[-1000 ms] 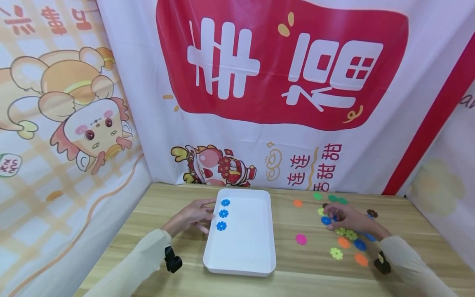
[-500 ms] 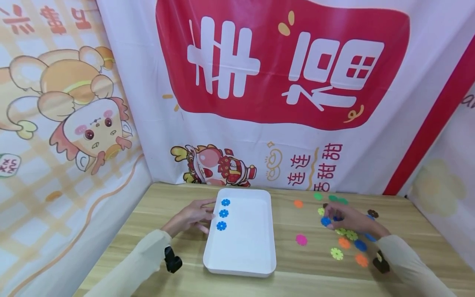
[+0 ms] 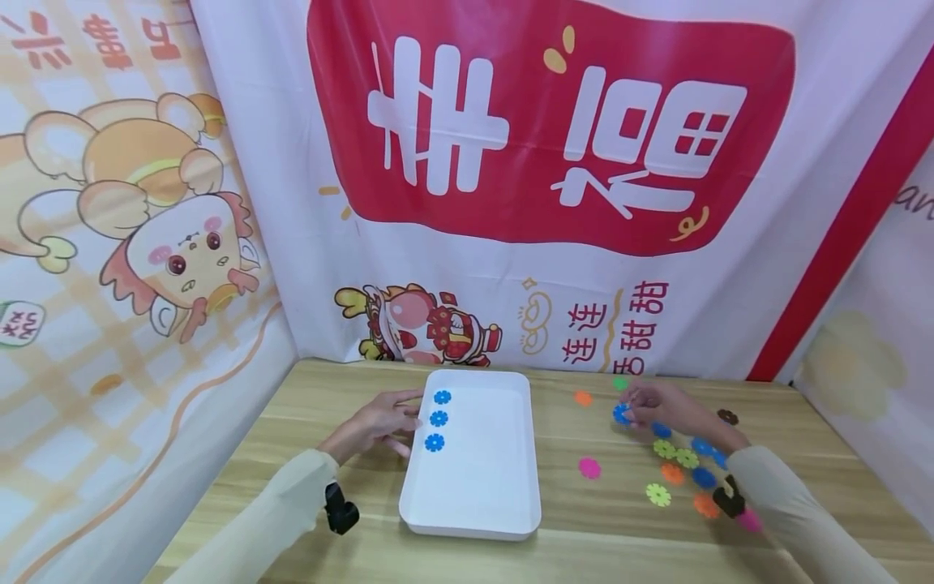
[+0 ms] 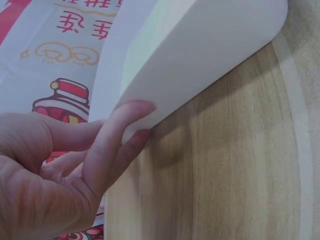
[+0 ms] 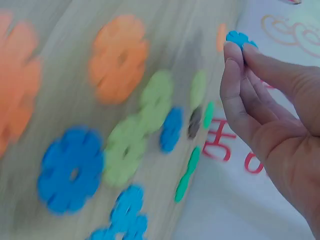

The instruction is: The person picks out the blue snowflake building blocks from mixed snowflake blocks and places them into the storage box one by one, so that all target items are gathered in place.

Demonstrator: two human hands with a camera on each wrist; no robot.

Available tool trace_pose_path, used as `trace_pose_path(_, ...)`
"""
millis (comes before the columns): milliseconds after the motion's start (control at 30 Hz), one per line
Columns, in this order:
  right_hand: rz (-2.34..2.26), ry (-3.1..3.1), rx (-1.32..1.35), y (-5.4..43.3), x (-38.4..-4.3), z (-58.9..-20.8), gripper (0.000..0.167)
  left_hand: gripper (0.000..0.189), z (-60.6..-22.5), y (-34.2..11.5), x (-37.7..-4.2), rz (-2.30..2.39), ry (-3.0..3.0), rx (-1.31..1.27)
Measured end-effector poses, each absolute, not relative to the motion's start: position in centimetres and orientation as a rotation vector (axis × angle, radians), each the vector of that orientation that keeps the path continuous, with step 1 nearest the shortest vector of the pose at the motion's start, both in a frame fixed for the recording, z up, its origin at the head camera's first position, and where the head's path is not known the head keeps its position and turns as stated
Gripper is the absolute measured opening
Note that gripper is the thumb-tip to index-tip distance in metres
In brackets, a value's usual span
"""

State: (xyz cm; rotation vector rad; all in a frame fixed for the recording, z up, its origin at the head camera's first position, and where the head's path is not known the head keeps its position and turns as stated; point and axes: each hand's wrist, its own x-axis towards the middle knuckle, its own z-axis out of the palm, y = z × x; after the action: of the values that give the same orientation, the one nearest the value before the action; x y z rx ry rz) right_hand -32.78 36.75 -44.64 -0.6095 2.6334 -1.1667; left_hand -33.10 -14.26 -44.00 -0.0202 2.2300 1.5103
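Note:
My right hand (image 3: 667,410) pinches a blue snowflake disc (image 3: 622,414) between thumb and fingertips, lifted a little above the table. In the right wrist view this held disc (image 5: 241,38) shows only partly past the fingertips. My left hand (image 3: 379,420) touches the outer left wall of a white rectangular tray (image 3: 481,531). Its fingertips (image 4: 142,107) lie against that wall in the left wrist view. Within the tray, a top disc (image 3: 442,397), a middle disc (image 3: 439,418) and a lower disc (image 3: 434,443), all blue, form a column along the left side.
Loose discs lie right of the tray: a pink disc (image 3: 589,468), an orange disc (image 3: 583,398), a yellow-green disc (image 3: 658,495), a dark brown disc (image 3: 727,417) and several others. A printed cloth (image 3: 554,308) hangs behind the wooden table (image 3: 328,560).
My right hand has lifted the blue disc off the pile and moved slightly left and back with it. My left hand and the tray stay in place.

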Motion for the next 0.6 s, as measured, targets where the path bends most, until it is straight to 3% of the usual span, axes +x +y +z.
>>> trace_pose_path(600,-1.744,2.139,-0.340,24.9,-33.1,-42.5,0.034,0.065,-44.3,-14.4,-33.1,1.499,2.247,-0.045)
